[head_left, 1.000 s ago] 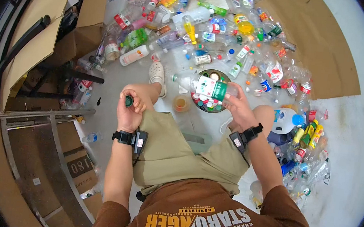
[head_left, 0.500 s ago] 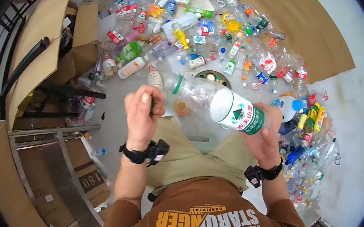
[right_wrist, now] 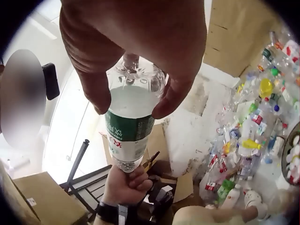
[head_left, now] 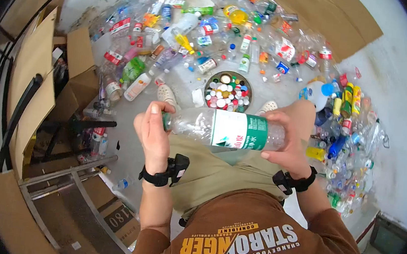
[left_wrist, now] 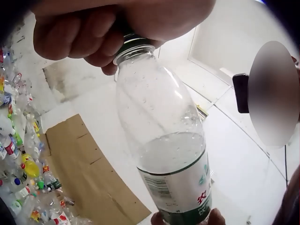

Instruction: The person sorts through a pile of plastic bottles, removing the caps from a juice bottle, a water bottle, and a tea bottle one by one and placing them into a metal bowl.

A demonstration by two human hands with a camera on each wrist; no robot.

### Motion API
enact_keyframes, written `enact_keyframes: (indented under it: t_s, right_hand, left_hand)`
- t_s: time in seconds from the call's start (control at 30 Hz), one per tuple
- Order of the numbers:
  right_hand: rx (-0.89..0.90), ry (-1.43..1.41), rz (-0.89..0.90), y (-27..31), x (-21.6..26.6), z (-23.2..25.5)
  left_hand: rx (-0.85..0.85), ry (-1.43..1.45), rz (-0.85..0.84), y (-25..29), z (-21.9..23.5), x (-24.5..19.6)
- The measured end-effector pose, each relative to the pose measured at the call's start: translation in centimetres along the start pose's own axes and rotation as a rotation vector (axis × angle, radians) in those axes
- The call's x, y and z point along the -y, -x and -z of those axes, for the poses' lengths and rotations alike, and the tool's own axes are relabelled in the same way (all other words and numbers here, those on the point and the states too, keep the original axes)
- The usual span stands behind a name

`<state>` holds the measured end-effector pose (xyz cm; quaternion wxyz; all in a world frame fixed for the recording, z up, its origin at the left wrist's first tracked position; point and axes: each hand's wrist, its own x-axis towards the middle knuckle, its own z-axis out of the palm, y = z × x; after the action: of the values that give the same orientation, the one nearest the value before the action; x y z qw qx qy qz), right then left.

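A clear plastic bottle (head_left: 193, 124) with a white and green label lies sideways over the person's lap. The left hand (head_left: 153, 130) pinches the green cap (head_left: 166, 121) at the bottle's neck, thumb uppermost. In the left wrist view, curled fingers of the left hand (left_wrist: 89, 33) partly hide the cap (left_wrist: 136, 43) right above the clear shoulder of the bottle (left_wrist: 150, 98). The right hand (head_left: 291, 146) grips the base end. From the right wrist view, the right hand (right_wrist: 136, 42) holds the bottle (right_wrist: 131, 124) between thumb and fingers, and droplets show inside it.
A round basin (head_left: 251, 91) of loose caps stands on the floor beyond the bottle. Plastic bottles (head_left: 184, 23) heap behind it and down the right side (head_left: 343, 146). Cardboard boxes (head_left: 81, 49), black bars and a metal frame (head_left: 83, 164) line the left. A cardboard sheet (head_left: 333, 21) lies at the back right.
The bottle has come nearer the body and turned level, its neck now at the left hand. The left hand's cap, earlier apart from the neck, now meets it. The view has shifted, uncovering the basin.
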<state>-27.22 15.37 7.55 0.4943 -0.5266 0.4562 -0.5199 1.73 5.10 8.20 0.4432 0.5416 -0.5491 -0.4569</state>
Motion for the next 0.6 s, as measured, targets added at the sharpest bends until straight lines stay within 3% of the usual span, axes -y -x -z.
enact_keyframes:
  t_s: [0.07,0.2,0.27,0.3,0.4,0.47,0.6]
  right_hand:
    - [0.076,0.124,0.191,-0.7,0.0,0.5]
    - [0.133,0.353,0.33,-1.3,0.7,1.0]
    - [0.133,0.247,0.196,-1.6,1.6,1.0]
    - [0.133,0.191,0.129,-1.7,1.9,1.0]
    - [0.16,-0.312,-0.593,-1.4,0.7,1.8]
    - [0.163,-0.274,-0.55,-1.5,0.2,1.4]
    - [0.116,-0.313,-0.403,-1.9,-0.1,0.6]
  left_hand:
    - [0.047,-0.011,0.043,-0.1,0.3,0.5]
    - [0.05,-0.15,0.098,0.2,0.4,0.3]
    - [0.066,-0.142,0.109,0.2,0.8,0.4]
    - [0.046,-0.177,0.013,0.2,0.6,0.1]
    - [-0.004,-0.25,-0.251,0.3,0.1,-0.3]
    - [-0.02,-0.257,-0.397,0.3,0.0,-0.1]
    - [-0.025,-0.257,-0.278,0.1,0.3,0.3]
